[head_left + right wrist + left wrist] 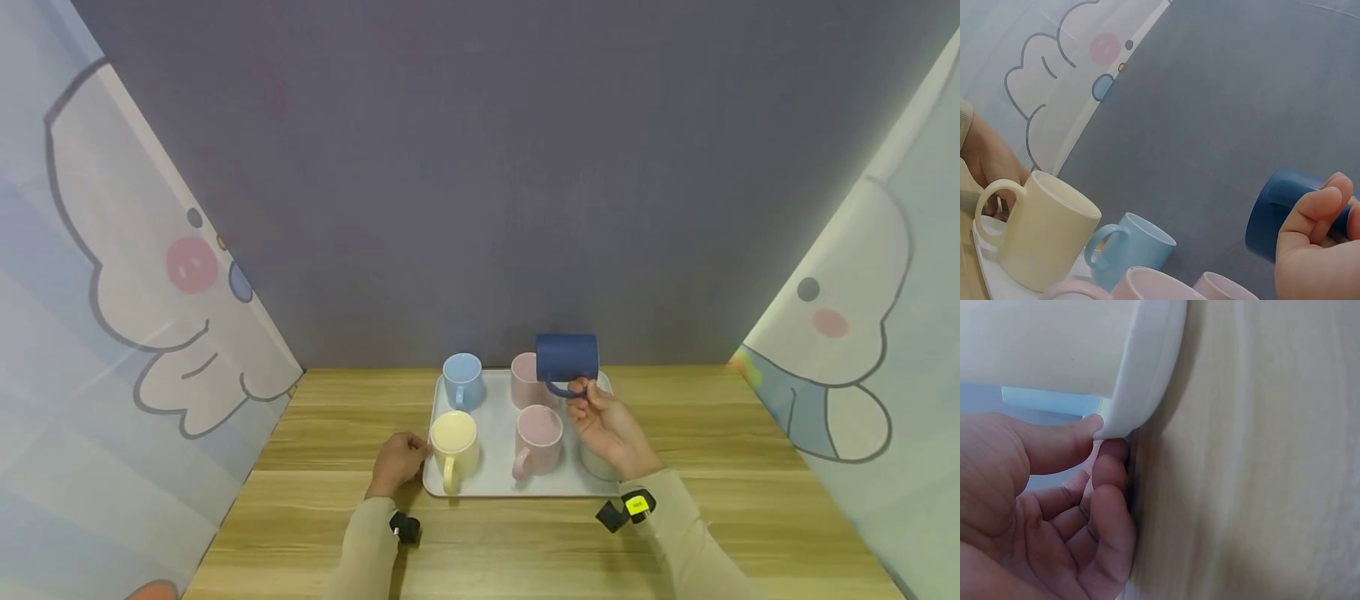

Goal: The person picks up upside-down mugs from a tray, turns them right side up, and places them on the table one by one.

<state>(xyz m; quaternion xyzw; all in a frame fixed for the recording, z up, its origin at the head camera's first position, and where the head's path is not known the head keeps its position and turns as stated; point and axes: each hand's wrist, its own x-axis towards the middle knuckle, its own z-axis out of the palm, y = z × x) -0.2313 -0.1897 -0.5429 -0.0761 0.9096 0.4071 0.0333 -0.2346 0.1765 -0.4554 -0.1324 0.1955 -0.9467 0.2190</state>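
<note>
In the head view my right hand (611, 429) holds a dark blue mug (567, 357) by its handle. The mug lies tipped on its side in the air, over the back right of a white tray (491, 467). My left hand (402, 460) pinches the tray's left rim (1147, 381) between thumb and fingers, as the left wrist view shows. Closest to that hand stands a yellow mug (455, 446), with a light blue mug (462, 381) behind it. Two pink mugs, one in front (539, 437) and one behind (524, 385), stand mid-tray. My right hand partly covers a whitish mug (596, 461).
The tray sits on a wood-grain table (517, 542) near a dark grey back wall (480, 183). Side panels printed with cartoon figures, one on the left (142, 250) and one on the right (862, 317), flank the table.
</note>
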